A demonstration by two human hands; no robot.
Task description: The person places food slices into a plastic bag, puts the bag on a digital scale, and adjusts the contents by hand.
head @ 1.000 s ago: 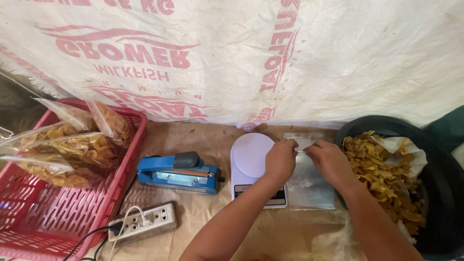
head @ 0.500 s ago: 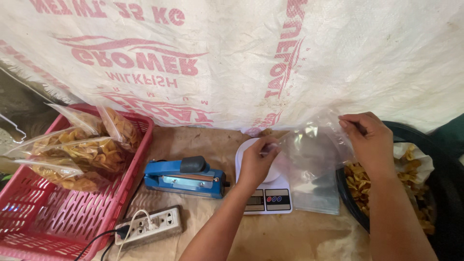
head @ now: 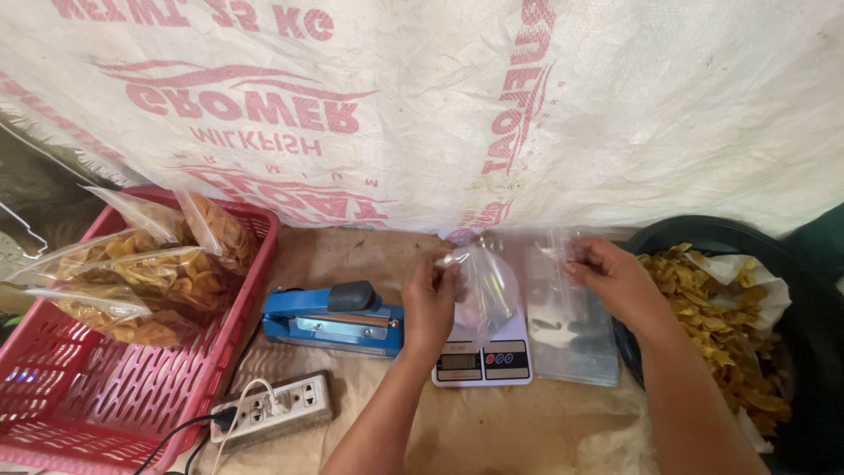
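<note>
Currently I have both hands on one clear plastic bag [head: 492,286], held above the white digital kitchen scale [head: 483,356]. My left hand [head: 431,303] pinches the bag's top edge at its left corner, fingers closed on the film. My right hand [head: 615,281] pinches the opposite top corner, likewise closed on the film. The bag hangs stretched between the two grips, its lower part draping over the scale platform (whether it rests on the platform or only hangs before it, I cannot tell).

Below the right-hand grip, a stack of flat clear bags [head: 571,339] lies on the brown paper-covered surface [head: 545,422], just beside the scale's right edge. Outboard of the right hand, a black tub [head: 809,334] holds a white liner and a heap of yellow chips [head: 712,325].

Outboard of the left-hand grip, a blue impulse heat sealer [head: 330,318] sits near the scale, its lever arm down. Nearer to me from the sealer lies a white power strip [head: 272,409] with a plug inserted. Farther left, a red plastic basket [head: 105,413] contains several filled chip bags [head: 145,277], stacked toward its far end.

Beyond both grips hangs a white woven sack sheet [head: 440,97] with red print.
</note>
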